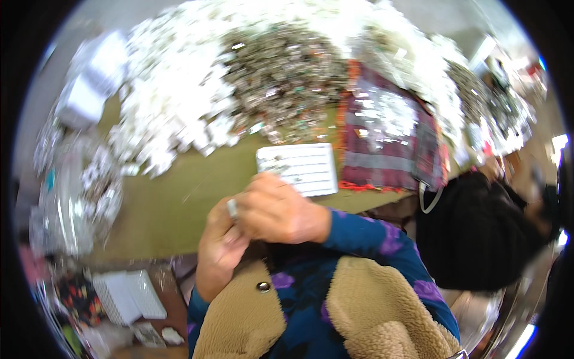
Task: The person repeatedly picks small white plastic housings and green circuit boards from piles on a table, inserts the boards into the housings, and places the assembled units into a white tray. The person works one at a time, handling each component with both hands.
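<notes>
Close together in front of my chest, my left hand (220,246) and my right hand (276,209) meet at the fingertips. Both have their fingers curled in, and whatever they hold is hidden and blurred. A small silvery-white band or piece (232,208) shows at the fingers where the hands meet; I cannot tell which. Just beyond my right hand lies a white card (314,170) with rows of dark lines. A few small pieces (276,164) rest on the card's left part. Under all this is an olive-green table covering (161,209).
Across the table's far side spread a heap of small white pieces (173,90) and a brownish glinting heap (287,75). Clear shiny bits lie on a plaid cloth (376,161) at right. Plastic bags (75,197) stand at left. Someone in black (478,233) sits at right.
</notes>
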Action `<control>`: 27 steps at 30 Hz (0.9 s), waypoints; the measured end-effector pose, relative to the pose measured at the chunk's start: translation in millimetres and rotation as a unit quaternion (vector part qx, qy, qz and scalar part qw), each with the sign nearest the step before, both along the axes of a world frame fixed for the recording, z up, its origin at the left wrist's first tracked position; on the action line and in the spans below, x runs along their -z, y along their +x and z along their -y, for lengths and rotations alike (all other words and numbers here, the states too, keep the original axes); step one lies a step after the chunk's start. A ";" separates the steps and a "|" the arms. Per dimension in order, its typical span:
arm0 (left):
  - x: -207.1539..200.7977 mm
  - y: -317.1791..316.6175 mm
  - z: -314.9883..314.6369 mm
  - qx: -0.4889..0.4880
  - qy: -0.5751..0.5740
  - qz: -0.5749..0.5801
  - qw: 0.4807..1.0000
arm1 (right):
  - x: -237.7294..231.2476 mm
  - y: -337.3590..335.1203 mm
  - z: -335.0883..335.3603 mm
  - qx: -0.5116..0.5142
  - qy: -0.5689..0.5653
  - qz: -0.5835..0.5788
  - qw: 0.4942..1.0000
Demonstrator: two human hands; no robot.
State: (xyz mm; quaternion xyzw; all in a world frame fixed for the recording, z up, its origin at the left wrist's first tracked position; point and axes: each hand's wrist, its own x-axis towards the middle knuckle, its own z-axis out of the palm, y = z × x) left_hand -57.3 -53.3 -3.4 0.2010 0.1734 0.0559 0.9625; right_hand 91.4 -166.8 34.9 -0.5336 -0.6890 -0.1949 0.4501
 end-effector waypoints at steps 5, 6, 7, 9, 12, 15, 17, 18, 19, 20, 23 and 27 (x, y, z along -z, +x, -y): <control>-2.7 7.5 -5.3 -0.009 -0.137 0.042 0.990 | 4.6 -0.3 11.0 0.030 0.007 -0.030 0.999; -2.4 8.3 -5.6 -0.029 -0.164 0.030 0.986 | 6.3 0.1 16.5 0.039 0.003 -0.049 0.998; -2.0 8.6 -5.5 -0.043 -0.135 0.028 0.990 | 8.5 3.4 27.1 0.054 -0.008 -0.083 0.995; -1.6 7.7 -5.7 -0.079 -0.117 0.029 0.990 | 12.4 9.3 59.5 0.073 -0.045 -0.158 0.984; -0.3 11.7 -9.9 -0.068 -0.116 0.103 0.986 | 17.1 50.4 117.8 0.255 -0.008 -0.195 0.947; -0.8 15.0 -10.3 -0.078 -0.132 0.078 0.985 | 16.9 81.7 168.4 0.458 -0.069 -0.268 0.845; 0.2 18.3 -8.0 -0.080 -0.125 0.051 0.988 | 20.2 95.7 177.9 0.506 -0.101 -0.201 0.833; 0.1 18.8 -6.9 -0.080 -0.131 0.048 0.987 | 22.1 98.1 178.9 0.518 -0.117 -0.193 0.825; 1.2 21.2 -5.7 -0.063 -0.125 0.060 0.988 | 24.5 97.0 177.4 0.510 -0.137 -0.187 0.828; 0.8 20.8 -4.7 -0.069 -0.110 0.044 0.990 | 27.4 95.6 173.8 0.504 -0.157 -0.186 0.829; -0.4 18.8 -2.8 -0.071 -0.085 0.037 0.993 | 33.1 91.7 169.1 0.479 -0.135 -0.221 0.839; -1.5 16.5 -2.7 -0.079 -0.075 0.023 0.994 | 34.6 90.2 170.8 0.461 -0.079 -0.262 0.844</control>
